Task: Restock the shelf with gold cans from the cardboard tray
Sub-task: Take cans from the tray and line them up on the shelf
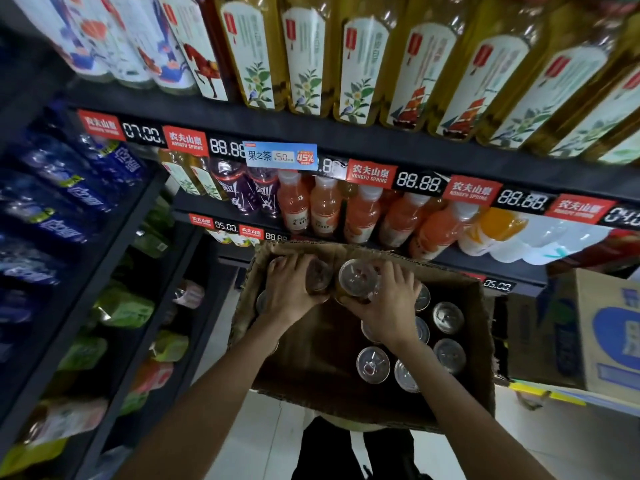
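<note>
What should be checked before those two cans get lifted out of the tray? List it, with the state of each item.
1. Left hand grips a gold can: ok.
2. Right hand grips the neighbouring can: ok.
3. Both cans upright, tops up: ok.
4. Cardboard tray steady: cannot tell, its support is hidden.
5. Free slot on the shelf for the cans: cannot tell, none in view.
6. Loose cans left in the tray clear of the hands: ok.

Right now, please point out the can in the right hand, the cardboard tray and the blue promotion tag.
can in the right hand (357, 277), head view, silver lid
cardboard tray (479, 344), head view, right wall
blue promotion tag (280, 156), head view, centre
</note>
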